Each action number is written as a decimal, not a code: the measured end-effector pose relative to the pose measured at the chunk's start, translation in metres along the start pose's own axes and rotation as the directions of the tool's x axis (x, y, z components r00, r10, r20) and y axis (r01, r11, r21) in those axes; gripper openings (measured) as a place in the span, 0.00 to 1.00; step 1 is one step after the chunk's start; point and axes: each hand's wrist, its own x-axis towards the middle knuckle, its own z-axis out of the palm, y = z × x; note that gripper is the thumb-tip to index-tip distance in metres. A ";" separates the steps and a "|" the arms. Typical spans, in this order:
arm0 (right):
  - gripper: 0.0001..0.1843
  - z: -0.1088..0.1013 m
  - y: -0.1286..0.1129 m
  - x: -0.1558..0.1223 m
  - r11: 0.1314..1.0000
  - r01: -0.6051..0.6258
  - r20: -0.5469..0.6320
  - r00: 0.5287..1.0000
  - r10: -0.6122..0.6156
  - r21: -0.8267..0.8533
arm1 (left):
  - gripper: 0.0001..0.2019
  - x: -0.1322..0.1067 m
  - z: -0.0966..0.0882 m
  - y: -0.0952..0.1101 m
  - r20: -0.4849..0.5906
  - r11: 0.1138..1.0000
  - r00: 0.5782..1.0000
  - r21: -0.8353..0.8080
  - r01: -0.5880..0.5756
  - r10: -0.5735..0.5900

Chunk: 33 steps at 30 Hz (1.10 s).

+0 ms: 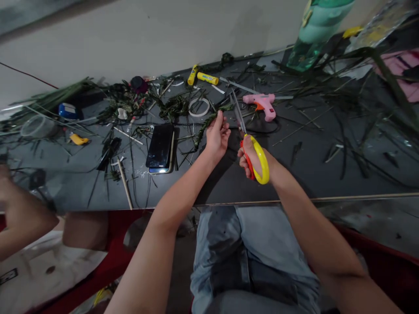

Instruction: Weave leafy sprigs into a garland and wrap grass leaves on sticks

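Where I stand, one long dark-grey table point(314, 181) with a smooth top runs across, littered with stringy dark-green leaf strips point(49, 98) too many to count. One tall translucent green plastic bottle point(322, 28) stands at the back, and one bare arm of another person point(24, 213) shows at far left. Two bare hands work over the middle. The right hand point(250, 155) is curled closed around one pair of scissors with yellow and red plastic handles point(259, 151), whose two metal blades point away and look narrowly parted. The left hand point(218, 135) pinches thumb to fingers on one knobbly, braided dark-green strip point(200, 133), just left of those blades. Two flat phones point(159, 146) lie stacked, the glossy black one uppermost, left of that braid. One pink plastic glue gun point(266, 104) with an orange trigger lies beyond the right hand, then one slim pale wooden stick point(125, 183), one flat white ring point(198, 115) and two yellow cylindrical tubes point(207, 78). Between the right hand and the table's pale, straight front edge runs a narrow band of grey surface; beyond the fingertips, clutter crowds close, leaving tight room.
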 end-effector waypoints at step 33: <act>0.46 0.013 -0.026 -0.028 0.654 -0.370 -0.452 0.891 0.047 -0.660 | 0.09 0.004 -0.007 0.001 0.012 1.000 1.000 -0.009 0.025 -0.025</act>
